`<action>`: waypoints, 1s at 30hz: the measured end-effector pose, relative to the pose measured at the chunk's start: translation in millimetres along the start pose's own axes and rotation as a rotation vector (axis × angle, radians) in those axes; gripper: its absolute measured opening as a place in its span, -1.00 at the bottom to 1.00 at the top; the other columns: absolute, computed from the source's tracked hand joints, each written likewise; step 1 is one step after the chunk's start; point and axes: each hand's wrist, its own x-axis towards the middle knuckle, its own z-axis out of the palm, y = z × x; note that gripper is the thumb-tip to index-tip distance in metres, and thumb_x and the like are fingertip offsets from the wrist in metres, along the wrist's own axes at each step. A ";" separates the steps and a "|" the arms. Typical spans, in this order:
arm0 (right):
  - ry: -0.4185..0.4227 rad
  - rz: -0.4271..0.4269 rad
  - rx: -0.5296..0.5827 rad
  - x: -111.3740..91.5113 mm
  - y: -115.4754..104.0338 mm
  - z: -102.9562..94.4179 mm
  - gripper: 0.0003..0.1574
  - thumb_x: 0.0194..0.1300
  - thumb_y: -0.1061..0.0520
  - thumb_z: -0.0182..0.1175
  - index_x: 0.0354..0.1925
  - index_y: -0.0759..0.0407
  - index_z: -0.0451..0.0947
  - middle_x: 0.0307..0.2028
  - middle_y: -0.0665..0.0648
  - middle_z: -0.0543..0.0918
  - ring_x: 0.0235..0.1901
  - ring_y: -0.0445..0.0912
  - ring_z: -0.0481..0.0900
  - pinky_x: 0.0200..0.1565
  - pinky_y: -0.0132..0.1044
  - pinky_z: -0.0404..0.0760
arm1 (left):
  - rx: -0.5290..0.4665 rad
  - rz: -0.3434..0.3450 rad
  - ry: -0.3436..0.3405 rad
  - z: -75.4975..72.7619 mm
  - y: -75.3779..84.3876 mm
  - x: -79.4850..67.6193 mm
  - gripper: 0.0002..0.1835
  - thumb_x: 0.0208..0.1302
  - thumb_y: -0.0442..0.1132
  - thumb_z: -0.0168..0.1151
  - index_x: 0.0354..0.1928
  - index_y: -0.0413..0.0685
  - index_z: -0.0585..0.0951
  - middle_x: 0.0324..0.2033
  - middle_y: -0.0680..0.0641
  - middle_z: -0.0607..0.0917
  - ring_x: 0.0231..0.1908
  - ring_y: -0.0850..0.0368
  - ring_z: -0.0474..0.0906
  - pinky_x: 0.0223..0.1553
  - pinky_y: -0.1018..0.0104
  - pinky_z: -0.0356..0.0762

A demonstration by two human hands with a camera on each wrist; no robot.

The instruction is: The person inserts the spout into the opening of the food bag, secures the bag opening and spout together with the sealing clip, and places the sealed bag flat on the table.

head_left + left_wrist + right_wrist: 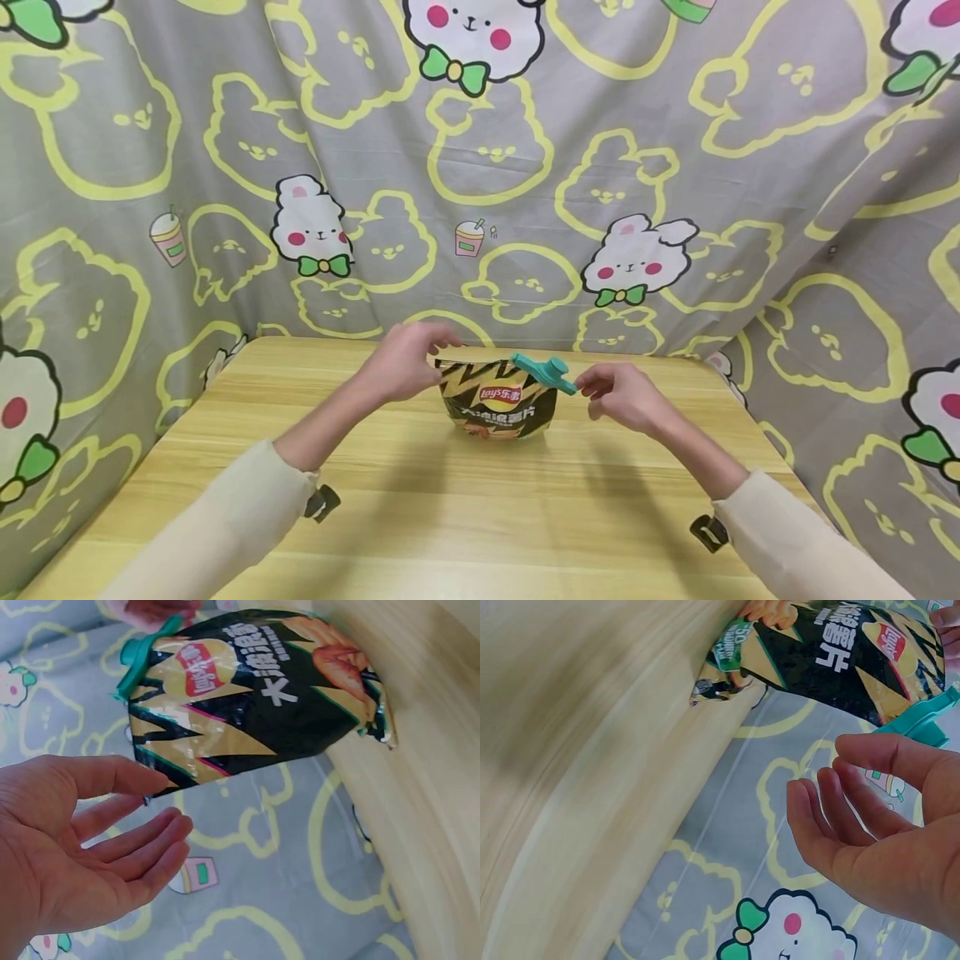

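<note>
A black and gold Lay's chip bag (498,408) stands upright on the table. A teal bag clip (545,372) lies slanted across the right part of its top edge. My left hand (405,360) is at the bag's upper left corner, with thumb and fingers apart in the head view. The left wrist view shows the thumb tip overlapping that corner; whether it touches is unclear. Beside the clip's lower right end is my right hand (626,396), its fingers loosely bent and holding nothing. The clip's far side is hidden.
The wooden table (480,517) runs from the near edge back to a grey curtain (495,225) with cartoon prints, which hangs behind and on both sides. A dark strap piece (322,503) shows at the left sleeve, another (708,533) at the right.
</note>
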 end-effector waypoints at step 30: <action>0.120 0.123 0.193 12.7 31.5 62.5 -0.56 0.11 0.29 0.43 0.00 0.35 0.70 -0.21 0.27 0.80 -0.21 0.01 0.78 -0.19 -0.15 0.75 | -0.124 -0.188 0.042 84.8 -79.1 -19.9 -0.64 0.08 -0.35 0.49 -0.03 -0.20 0.72 -0.16 -0.22 0.80 -0.18 -0.05 0.76 -0.13 0.09 0.73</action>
